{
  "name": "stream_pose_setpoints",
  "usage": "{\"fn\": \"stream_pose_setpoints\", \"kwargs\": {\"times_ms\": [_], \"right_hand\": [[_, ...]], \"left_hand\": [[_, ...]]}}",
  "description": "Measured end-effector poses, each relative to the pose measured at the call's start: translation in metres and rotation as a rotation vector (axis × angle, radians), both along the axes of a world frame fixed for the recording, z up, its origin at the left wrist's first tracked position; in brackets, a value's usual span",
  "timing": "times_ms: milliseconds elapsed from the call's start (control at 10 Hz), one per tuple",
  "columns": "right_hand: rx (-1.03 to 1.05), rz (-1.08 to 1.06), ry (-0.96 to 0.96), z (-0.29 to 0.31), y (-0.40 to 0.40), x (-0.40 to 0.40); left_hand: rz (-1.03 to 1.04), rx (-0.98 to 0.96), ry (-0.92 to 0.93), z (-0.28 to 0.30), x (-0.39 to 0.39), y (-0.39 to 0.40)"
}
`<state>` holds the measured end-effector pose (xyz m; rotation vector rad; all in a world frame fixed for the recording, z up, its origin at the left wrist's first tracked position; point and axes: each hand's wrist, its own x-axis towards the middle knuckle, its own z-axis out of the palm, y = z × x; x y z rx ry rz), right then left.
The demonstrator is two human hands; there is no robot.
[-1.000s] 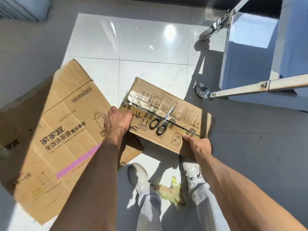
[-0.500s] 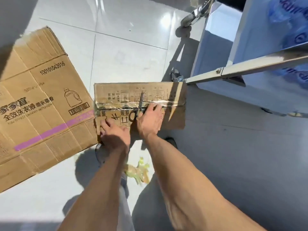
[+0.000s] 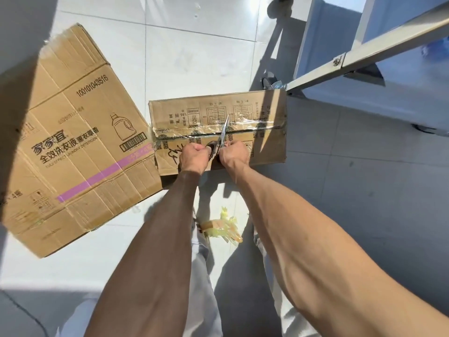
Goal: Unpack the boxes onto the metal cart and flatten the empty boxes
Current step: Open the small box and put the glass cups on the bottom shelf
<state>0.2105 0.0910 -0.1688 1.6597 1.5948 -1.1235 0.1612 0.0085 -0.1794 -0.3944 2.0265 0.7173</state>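
Both hands (image 3: 193,155) (image 3: 234,154) now close on scissors (image 3: 220,139); blades point away from grip, across box (image 3: 267,142) tape seam (image 3: 243,128).

left of the small taped cardboard box (image 3: 267,113) a large flattened detergent carton (image 3: 73,147) touches it; the metal cart frame (image 3: 364,54) crowds its far-right corner, perhaps touching; open tile beyond.

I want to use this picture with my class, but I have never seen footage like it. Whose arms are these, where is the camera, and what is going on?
The camera sits on a person's head, looking down, so the arms are their own. On the tiled floor stands a taped cardboard box. Both hands, left hand and right hand, grip the handles of scissors whose blades point at the tape seam. A flattened detergent box lies to the left, crumpled tape near the feet, a metal cart upper right.
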Motion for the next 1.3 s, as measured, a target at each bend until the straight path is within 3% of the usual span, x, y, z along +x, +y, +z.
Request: {"fn": "stream_pose_setpoints", "kwargs": {"times_ms": [100, 200, 300, 400, 500, 600, 800, 1000, 1100, 1200, 1300], "right_hand": [[0.005, -0.04, 0.108, 0.004, 0.001, 0.013], [-0.071, 0.152, 0.158, 0.007, -0.004, 0.018], [0.038, 0.207, 0.136, 0.021, -0.011, 0.009], [0.174, 0.376, 0.109, 0.041, -0.015, 0.007], [0.412, 0.775, 0.227, 0.048, -0.023, 0.007], [0.436, 1.084, 0.423, 0.056, -0.037, 0.0], [0.298, 1.333, 0.316, 0.053, -0.05, -0.017], [0.264, 1.247, 0.379, 0.042, -0.067, -0.04], [0.302, 1.198, 0.47, 0.037, -0.07, -0.053], [0.291, 1.165, 0.552, 0.026, -0.076, -0.069], [0.327, 1.167, 0.551, 0.012, -0.078, -0.084]], "left_hand": [[0.053, 0.021, -0.034, 0.006, 0.005, -0.008], [0.114, 0.027, -0.037, 0.013, 0.013, -0.016], [0.225, -0.092, 0.138, 0.022, 0.02, -0.018], [0.385, -0.252, 0.289, 0.038, 0.02, -0.02], [0.495, -0.303, 0.351, 0.046, 0.017, -0.023], [0.494, -0.281, 0.383, 0.051, 0.015, -0.027], [0.536, -0.148, 0.429, 0.055, 0.001, -0.053], [0.768, 0.004, 0.402, 0.039, -0.019, -0.073], [0.789, -0.054, 0.417, 0.031, -0.029, -0.081], [0.787, -0.107, 0.409, 0.023, -0.037, -0.089], [0.571, -0.22, 0.389, 0.019, -0.036, -0.096]]}}
